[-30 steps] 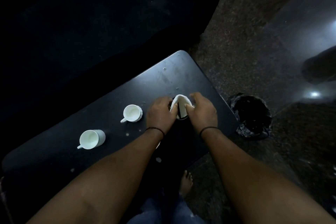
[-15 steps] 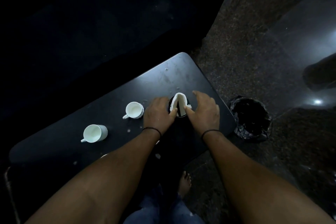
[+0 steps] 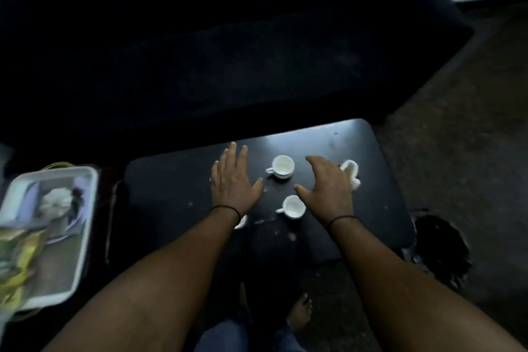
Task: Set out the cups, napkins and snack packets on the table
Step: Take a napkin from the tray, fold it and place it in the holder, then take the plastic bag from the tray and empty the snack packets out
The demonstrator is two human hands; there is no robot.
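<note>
A: What differs from half a second ago?

B: Both hands have let go of the napkin. They were pinching it at its dark holder; now the left hand [image 3: 233, 180] is spread flat, fingers apart, holding nothing, over the black table [image 3: 337, 140]. The right hand [image 3: 325, 183] is also empty, fingers splayed and slightly curled.

A: Where is the napkin now?

B: The white napkin [image 3: 352, 173] stands just behind the right hand, toward the table's right edge, partly hidden by the fingers. I cannot tell whether they touch it.

A: And the cups?

B: The far cup [image 3: 283, 166] sits on the table between the two hands. The near cup [image 3: 293, 206] sits just beside the right hand's thumb, closer to the person. A white scrap [image 3: 241, 222] shows under the left wrist; what it is I cannot tell.

A: Anything new in view?

B: Yes, the view has swung left. A white tray [image 3: 85, 226] now shows beyond the table's left end, blurred, with yellow-green snack packets [image 3: 17, 254] and something white and crumpled [image 3: 55, 203] in it. A black bin bag [image 3: 440, 248] lies off the table's right near corner.
</note>
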